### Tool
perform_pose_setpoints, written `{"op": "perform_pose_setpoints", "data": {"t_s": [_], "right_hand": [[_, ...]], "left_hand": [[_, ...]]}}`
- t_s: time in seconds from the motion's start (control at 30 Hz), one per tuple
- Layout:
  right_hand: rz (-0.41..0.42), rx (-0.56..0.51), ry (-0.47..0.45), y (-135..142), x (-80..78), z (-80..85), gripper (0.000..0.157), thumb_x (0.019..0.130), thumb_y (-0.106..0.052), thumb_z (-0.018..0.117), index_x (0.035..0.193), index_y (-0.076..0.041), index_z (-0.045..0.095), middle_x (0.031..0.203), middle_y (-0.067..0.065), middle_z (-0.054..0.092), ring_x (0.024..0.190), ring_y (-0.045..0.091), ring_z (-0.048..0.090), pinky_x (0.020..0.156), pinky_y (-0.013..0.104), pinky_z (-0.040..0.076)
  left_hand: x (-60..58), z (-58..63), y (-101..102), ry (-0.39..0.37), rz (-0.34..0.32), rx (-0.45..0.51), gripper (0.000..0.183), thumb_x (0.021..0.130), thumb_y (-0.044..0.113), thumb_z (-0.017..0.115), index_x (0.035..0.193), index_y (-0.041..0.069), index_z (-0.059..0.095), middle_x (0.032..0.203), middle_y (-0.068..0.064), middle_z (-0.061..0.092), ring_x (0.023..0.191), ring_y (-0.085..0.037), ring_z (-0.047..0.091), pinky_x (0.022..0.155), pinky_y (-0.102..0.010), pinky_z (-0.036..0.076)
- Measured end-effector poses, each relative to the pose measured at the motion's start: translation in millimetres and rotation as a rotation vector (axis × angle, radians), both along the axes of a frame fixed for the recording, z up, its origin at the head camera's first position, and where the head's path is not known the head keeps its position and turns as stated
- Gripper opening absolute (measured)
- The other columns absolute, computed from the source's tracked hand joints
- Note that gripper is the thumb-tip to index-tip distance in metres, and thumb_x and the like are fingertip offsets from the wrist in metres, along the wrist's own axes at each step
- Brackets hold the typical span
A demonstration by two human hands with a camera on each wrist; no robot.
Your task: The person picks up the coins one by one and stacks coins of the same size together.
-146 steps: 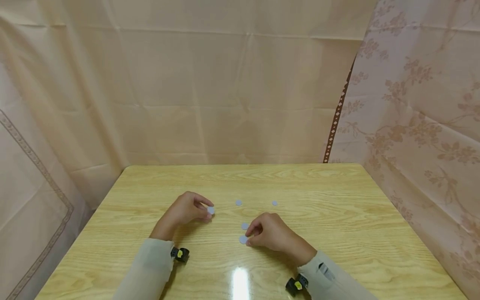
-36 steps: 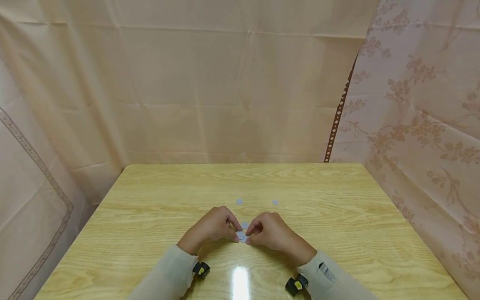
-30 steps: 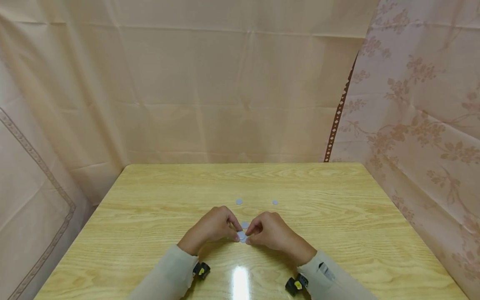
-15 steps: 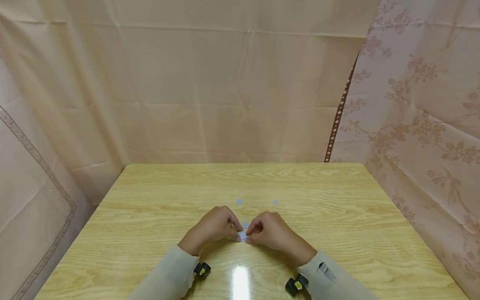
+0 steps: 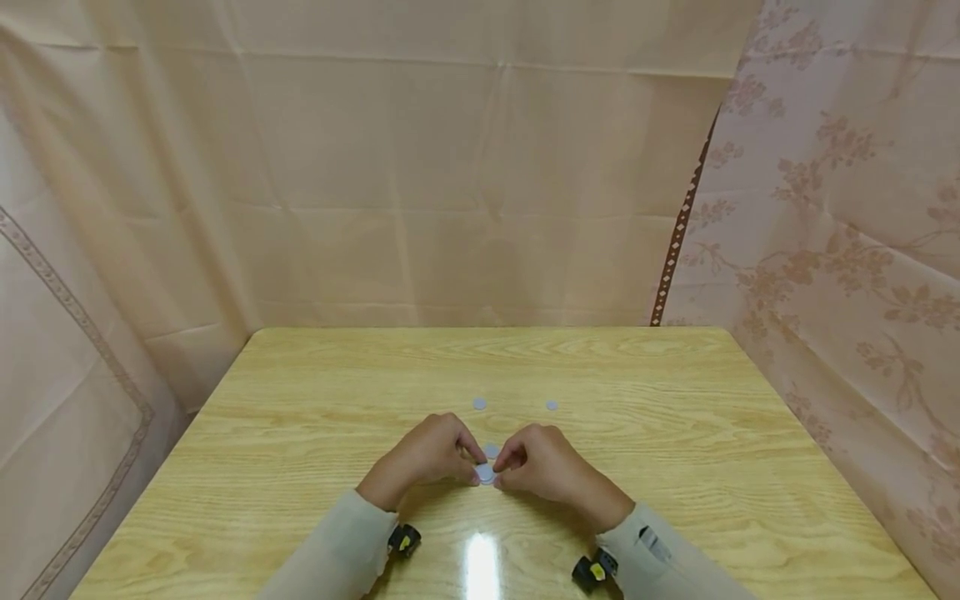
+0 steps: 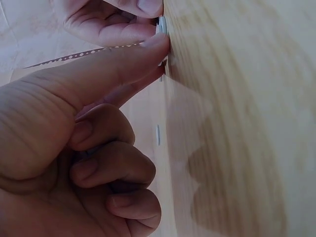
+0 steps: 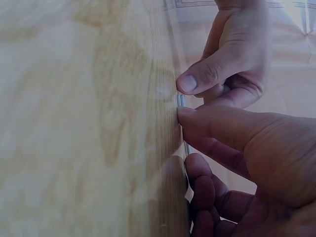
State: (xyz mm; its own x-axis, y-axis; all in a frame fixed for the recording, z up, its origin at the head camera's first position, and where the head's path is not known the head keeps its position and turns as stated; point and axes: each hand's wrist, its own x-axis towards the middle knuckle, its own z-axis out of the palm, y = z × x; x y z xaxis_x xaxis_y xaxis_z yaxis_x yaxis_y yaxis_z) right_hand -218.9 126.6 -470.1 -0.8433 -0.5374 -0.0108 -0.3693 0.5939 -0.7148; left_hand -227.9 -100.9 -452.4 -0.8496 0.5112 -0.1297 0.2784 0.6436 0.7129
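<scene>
Two thin, pale grey round discs lie one on the other at the middle of the table. My left hand (image 5: 429,450) pinches the upper disc (image 5: 484,472) between thumb and finger from the left. From the right, my right hand (image 5: 551,468) pinches the edge of the lower disc (image 5: 487,482), which shows only as a narrow rim. Seen edge-on in the right wrist view, the stacked discs (image 7: 180,100) stand between the two thumbs. A third disc (image 5: 491,451) lies just behind the stack, close to the right fingers.
Farther back on the wood-grain table (image 5: 337,358) lie two more flat discs, one near the middle (image 5: 479,403) and one to the right (image 5: 551,405). Beige curtains (image 5: 450,183) enclose the table's back and sides.
My left hand has carried its disc rightward from the left and laid it over the disc at my right hand. Lately it shifted slightly right, lining the two up. My right hand has stayed still.
</scene>
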Motion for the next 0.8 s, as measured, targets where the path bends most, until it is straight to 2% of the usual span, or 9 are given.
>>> {"op": "perform_pose_setpoints", "data": {"t_s": [0.2, 0.53, 0.67, 0.8], "right_hand": [[-0.006, -0.004, 0.016, -1.7, 0.2, 1.8, 0.005, 0.084, -0.018, 0.087, 0.085, -0.018, 0.082, 0.073, -0.013, 0.069, 0.062, 0.004, 0.057, 0.055, 0.022, 0.048], [-0.037, 0.054, 0.043, -11.9, -0.4, 5.2, 0.008, 0.086, -0.023, 0.084, 0.081, -0.027, 0.081, 0.081, -0.020, 0.073, 0.071, 0.001, 0.061, 0.062, 0.025, 0.050], [-0.044, 0.056, 0.058, -14.3, 0.8, 5.5, 0.008, 0.086, -0.023, 0.084, 0.080, -0.027, 0.081, 0.080, -0.020, 0.073, 0.072, 0.000, 0.062, 0.063, 0.024, 0.051], [-0.046, 0.052, 0.068, -16.9, 1.5, 5.2, 0.007, 0.087, -0.021, 0.084, 0.081, -0.025, 0.082, 0.079, -0.019, 0.074, 0.072, -0.001, 0.062, 0.064, 0.023, 0.052]], "left_hand": [[0.2, 1.5, 1.9, 0.008, 0.007, -0.038, 0.013, 0.077, 0.012, 0.091, 0.087, 0.018, 0.084, 0.079, 0.012, 0.071, 0.052, -0.008, 0.044, 0.051, -0.025, 0.039], [0.7, 0.7, -3.3, 0.054, 0.013, -0.089, 0.013, 0.075, 0.016, 0.092, 0.083, 0.021, 0.083, 0.076, 0.013, 0.070, 0.061, -0.010, 0.050, 0.056, -0.027, 0.042], [0.9, 1.1, -4.3, 0.054, 0.020, -0.097, 0.013, 0.075, 0.017, 0.092, 0.081, 0.022, 0.083, 0.073, 0.013, 0.068, 0.062, -0.011, 0.050, 0.056, -0.028, 0.041], [1.3, 2.0, -4.9, 0.057, 0.028, -0.099, 0.013, 0.075, 0.018, 0.093, 0.081, 0.022, 0.082, 0.077, 0.014, 0.070, 0.064, -0.011, 0.053, 0.058, -0.029, 0.044]]}}
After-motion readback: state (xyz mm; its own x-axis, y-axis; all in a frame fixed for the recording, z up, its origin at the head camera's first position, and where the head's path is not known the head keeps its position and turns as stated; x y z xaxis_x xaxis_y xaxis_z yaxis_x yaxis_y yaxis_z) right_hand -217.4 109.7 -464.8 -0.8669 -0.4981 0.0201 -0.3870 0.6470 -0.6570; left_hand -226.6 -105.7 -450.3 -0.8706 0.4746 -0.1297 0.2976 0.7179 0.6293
